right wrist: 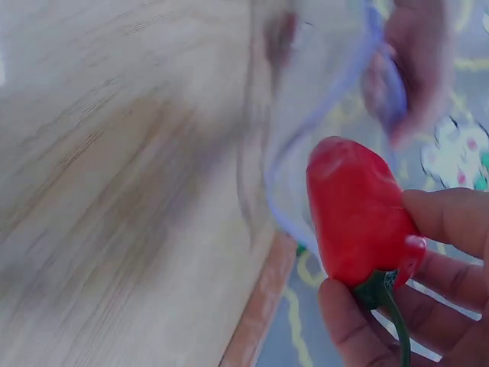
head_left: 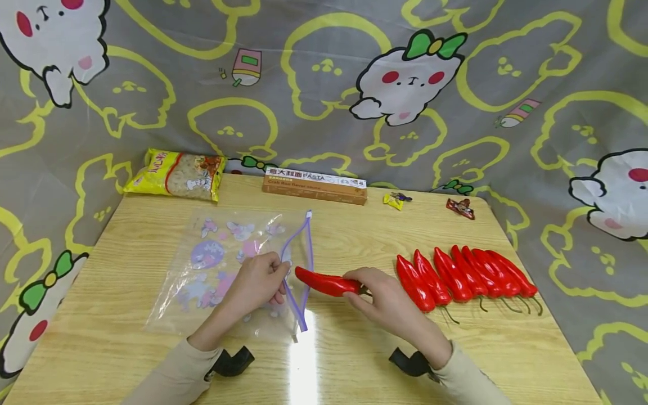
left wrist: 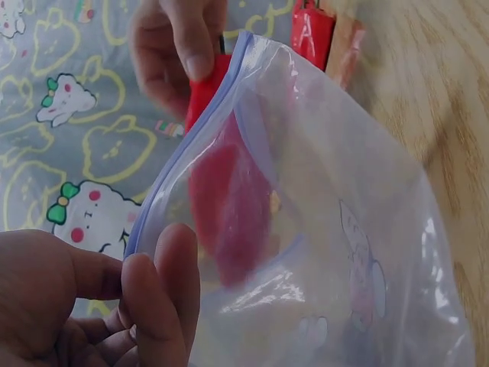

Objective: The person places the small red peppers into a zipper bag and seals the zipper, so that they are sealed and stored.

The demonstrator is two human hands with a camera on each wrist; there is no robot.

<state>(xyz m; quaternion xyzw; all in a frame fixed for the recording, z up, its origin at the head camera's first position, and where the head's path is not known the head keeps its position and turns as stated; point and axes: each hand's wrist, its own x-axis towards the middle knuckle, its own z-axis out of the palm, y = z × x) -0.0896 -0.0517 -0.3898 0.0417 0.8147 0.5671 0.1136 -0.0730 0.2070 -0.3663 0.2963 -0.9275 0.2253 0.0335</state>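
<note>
A clear zip bag (head_left: 167, 292) with a purple zip edge and cartoon prints lies on the wooden table. Its mouth faces right and gapes. My left hand (head_left: 260, 278) pinches one purple lip of the mouth, also visible in the left wrist view. My right hand (head_left: 382, 295) holds a long red pepper (head_left: 324, 282) near its green stem, tip pointing left at the bag's opening. Seen from the right wrist, the pepper (right wrist: 359, 214) sits between thumb and fingers, with its stem toward the palm. To the right of that hand lie several more red peppers (head_left: 458, 275) in a slanted row.
At the table's back stand a yellow noodle packet (head_left: 187, 174) and a long brown pasta box (head_left: 314, 188). Small wrapped candies, a yellow one (head_left: 393, 201) and a red-brown one (head_left: 460, 208), lie farther right. A patterned grey cloth (head_left: 314, 84) hangs behind the table (head_left: 354, 360).
</note>
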